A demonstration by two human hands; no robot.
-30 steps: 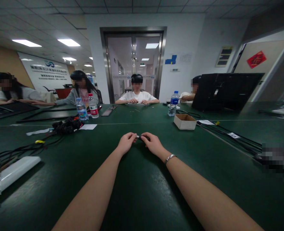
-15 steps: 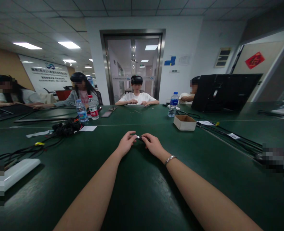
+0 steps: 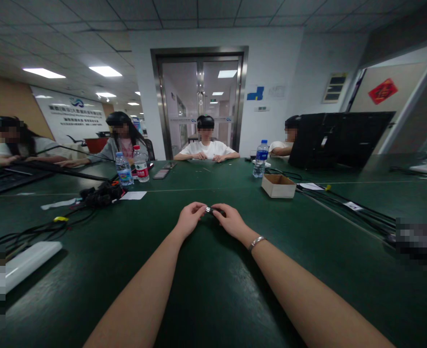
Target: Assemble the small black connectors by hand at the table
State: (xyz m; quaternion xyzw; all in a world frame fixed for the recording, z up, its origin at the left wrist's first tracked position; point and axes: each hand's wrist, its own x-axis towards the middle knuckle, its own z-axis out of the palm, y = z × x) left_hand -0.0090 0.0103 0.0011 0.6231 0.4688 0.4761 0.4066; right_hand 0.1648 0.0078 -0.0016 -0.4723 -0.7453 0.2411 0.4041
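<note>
A small black-and-silver object [image 3: 208, 209] is held between my two hands, just above the green table. Its bright metal part faces my left hand [image 3: 191, 220], whose thumb and fingers are closed at that end. The dark part lies in the closed thumb and fingers of my right hand [image 3: 231, 220], which wears a silver band at the wrist. Fingers cover much of the object, and I cannot tell its exact kind.
An open cardboard box [image 3: 278, 187] and a water bottle [image 3: 260, 159] stand ahead to the right, near cables and a black monitor [image 3: 340, 137]. Bottles [image 3: 141, 164], a black cable bundle [image 3: 99, 194] and a white bar [image 3: 32, 263] lie leftward. Several people sit around the table [image 3: 206, 280].
My hands have sunk slightly in view, still holding the object; a little more of its metal part shows. At the far left, a long black strip has become tilted, its left end raised.
</note>
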